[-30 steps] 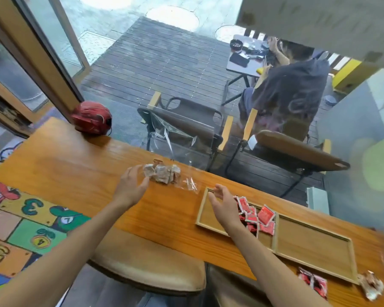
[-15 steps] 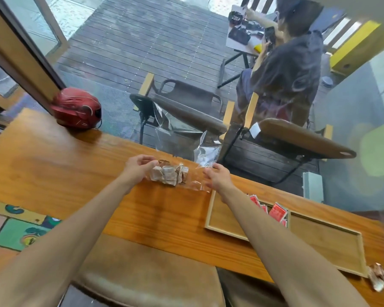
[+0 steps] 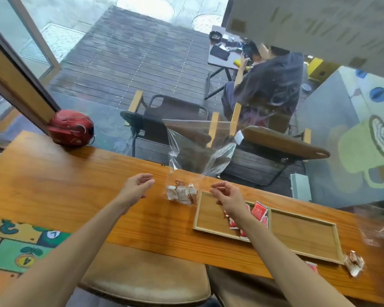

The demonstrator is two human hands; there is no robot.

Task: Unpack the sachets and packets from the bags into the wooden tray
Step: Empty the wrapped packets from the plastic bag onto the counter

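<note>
A clear bag (image 3: 197, 151) of pale sachets (image 3: 182, 193) stands upright between two empty, loosely curled hands, left (image 3: 136, 189) and right (image 3: 227, 197), the right nearer the wooden tray (image 3: 211, 214).

The floor mat (image 3: 20, 247), below and left of the left-hand fingers (image 3: 146, 181), shows the numerals 4 and 7. Print on the red packets (image 3: 259, 212) is unreadable.
</note>
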